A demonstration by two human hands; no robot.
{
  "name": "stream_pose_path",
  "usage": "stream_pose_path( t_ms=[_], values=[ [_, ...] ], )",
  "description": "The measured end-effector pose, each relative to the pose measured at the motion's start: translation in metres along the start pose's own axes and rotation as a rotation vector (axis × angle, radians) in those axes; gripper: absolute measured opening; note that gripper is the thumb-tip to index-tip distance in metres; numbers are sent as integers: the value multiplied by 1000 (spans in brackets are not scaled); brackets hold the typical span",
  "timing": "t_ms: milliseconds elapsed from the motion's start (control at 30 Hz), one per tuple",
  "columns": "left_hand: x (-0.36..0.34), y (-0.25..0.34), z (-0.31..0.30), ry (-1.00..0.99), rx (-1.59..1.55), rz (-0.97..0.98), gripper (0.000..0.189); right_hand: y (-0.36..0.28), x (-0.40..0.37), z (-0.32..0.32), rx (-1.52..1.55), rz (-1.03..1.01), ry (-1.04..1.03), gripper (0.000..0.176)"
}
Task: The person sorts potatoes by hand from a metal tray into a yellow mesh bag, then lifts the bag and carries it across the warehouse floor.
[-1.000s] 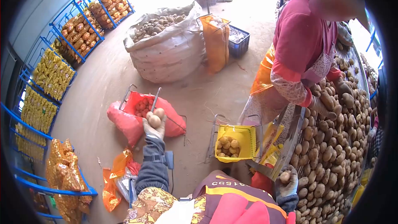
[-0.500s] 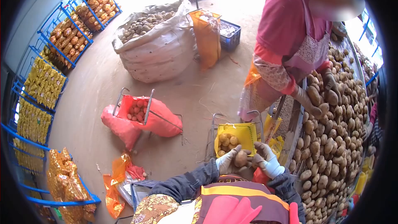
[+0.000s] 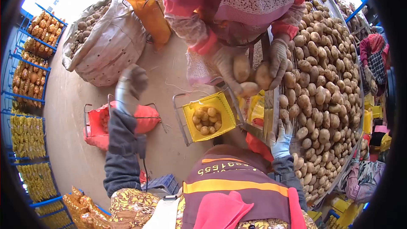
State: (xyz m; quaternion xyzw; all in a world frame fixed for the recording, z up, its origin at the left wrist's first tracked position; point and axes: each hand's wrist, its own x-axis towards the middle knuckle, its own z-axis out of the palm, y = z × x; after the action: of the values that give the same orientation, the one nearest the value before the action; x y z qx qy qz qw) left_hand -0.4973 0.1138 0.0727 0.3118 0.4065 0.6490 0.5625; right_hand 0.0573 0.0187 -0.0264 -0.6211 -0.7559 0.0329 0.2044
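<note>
My left hand (image 3: 132,85), in a soiled glove, is stretched out to the left above a red mesh bag (image 3: 146,118). It is smeared by motion, so its fingers and anything in them cannot be made out. My right hand (image 3: 281,141), gloved with a pale blue cuff, is at the metal edge of the sorting table, its fingers apart and nothing in them. Just beyond that hand lie many potatoes (image 3: 324,97). Between my arms, a yellow mesh bag (image 3: 229,112) hangs open on a wire stand, with several potatoes (image 3: 206,121) inside.
Across from me, a co-worker's gloved hands (image 3: 277,61) hold several potatoes over the table edge. A large white sack (image 3: 112,46) of potatoes and an orange bag (image 3: 154,21) stand behind on the floor. Filled mesh bags (image 3: 32,133) sit in blue racks at left.
My hands were together at the yellow bag with a potato; they have parted, left hand swinging left, right hand reaching the table edge. The view has turned right, and the co-worker has lifted potatoes.
</note>
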Motion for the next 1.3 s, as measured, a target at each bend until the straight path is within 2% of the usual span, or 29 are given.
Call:
stream_pose_path(
  t_ms=[33, 100, 133, 167, 200, 267, 300, 367, 667, 767, 1300],
  values=[
    [-15, -45, 11, 128, 323, -281, 35, 2, -3, 4, -47, 40, -11, 60],
    [-62, -124, 55, -115, 829, -634, 45, 3, -5, 6, -93, 96, -29, 61],
    [-89, -171, 47, -427, 1254, -493, 56, 4, -4, 6, -97, 105, -32, 61],
    [-116, -201, 52, -612, 1549, -223, 68, 4, -4, 7, -69, 122, -43, 61],
    [-128, -205, 74, -733, 1513, -508, 76, 5, -4, 6, -41, 135, -56, 62],
    [-161, -244, 76, -695, 1453, -625, 71, 3, -2, 5, -38, 139, -63, 62],
    [-160, -245, 81, -698, 1447, -634, 71, 2, -1, 5, -28, 143, -60, 62],
    [-158, -244, 86, -546, 1361, -741, 66, 1, 2, 3, -34, 136, -74, 62],
    [-173, -255, 78, -518, 1396, -605, 60, -4, 4, -1, -12, 121, -82, 56],
    [-170, -254, 80, -538, 1385, -712, 67, 1, 3, 3, -21, 123, -99, 58],
    [-165, -262, 82, -577, 1415, -737, 65, 2, 5, 2, -15, 119, -101, 60]
  ],
)
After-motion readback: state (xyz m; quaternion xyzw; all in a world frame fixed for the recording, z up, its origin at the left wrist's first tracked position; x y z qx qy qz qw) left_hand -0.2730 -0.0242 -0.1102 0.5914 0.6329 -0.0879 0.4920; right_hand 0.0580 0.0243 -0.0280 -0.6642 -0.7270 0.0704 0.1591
